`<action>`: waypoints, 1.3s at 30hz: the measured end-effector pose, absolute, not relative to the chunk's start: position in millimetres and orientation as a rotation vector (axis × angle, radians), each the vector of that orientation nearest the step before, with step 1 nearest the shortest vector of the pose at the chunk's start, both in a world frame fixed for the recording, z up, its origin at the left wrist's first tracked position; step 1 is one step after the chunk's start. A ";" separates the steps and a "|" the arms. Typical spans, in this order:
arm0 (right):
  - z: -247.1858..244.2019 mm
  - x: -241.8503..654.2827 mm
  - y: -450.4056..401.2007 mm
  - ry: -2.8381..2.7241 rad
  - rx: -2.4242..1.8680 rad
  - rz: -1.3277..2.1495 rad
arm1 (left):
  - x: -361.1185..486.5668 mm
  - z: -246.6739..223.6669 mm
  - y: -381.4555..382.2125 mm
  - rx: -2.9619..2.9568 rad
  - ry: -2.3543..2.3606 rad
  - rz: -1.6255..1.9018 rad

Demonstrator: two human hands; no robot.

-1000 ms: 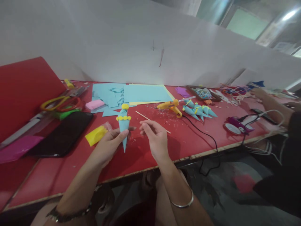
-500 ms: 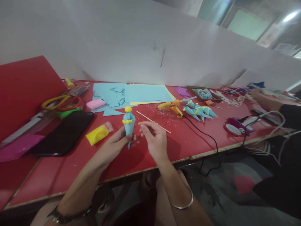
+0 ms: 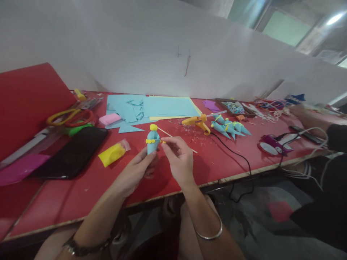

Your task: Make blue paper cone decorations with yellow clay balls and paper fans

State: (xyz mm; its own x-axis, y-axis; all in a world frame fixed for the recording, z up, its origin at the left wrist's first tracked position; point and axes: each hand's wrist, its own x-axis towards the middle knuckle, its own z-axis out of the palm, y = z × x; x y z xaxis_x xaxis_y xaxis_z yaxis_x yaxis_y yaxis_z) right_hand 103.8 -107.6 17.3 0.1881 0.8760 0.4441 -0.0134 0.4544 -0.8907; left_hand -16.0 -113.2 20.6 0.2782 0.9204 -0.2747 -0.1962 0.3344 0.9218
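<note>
**A light blue paper cone, held low**

Taking the cone as our clock's centre, we find scissors between nine and ten o'clock and a black slab near nine. A pink packet lies at ten, and a yellow packet between eight and nine.

Our left hand comes in from about seven o'clock, its thumb and fingers clamped on the lower part of the blue cone. The cone stands roughly upright above the red table, its yellow ball at twelve.

We judge it very light, with a thin, fairly stiff shell that would dent if squeezed. The ball and the yellow beaded band look soft and easily smudged or knocked off, so the plain taper below the band is the place to grip, gently.

Our right hand, towards four o'clock, has thumb and forefinger together on a small yellow bit, just beside the band; we cannot tell if they touch. A thin stick runs partly behind this hand.

The orange glue gun lies at two, and similar cones between two and three.
</note>
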 end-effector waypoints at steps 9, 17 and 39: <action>16.1 106.1 -105.7 -1.271 -0.932 0.765 | -13.3 19.2 -115.3 0.967 0.960 0.821; 16.3 105.3 -106.4 -1.269 -0.906 0.797 | -14.1 20.5 -114.8 1.000 0.925 0.844; 16.7 106.3 -105.5 -1.306 -0.886 0.891 | -24.9 24.3 -113.2 1.224 0.996 0.833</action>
State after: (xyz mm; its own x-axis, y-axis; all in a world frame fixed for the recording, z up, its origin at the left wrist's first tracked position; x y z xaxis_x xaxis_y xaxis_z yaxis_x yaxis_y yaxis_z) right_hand 106.3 -105.5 16.7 0.0571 0.9138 0.4022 -0.0407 0.4047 -0.9136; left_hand -24.9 -113.2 24.3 0.3577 0.9205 -0.1575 0.0077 0.1657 0.9861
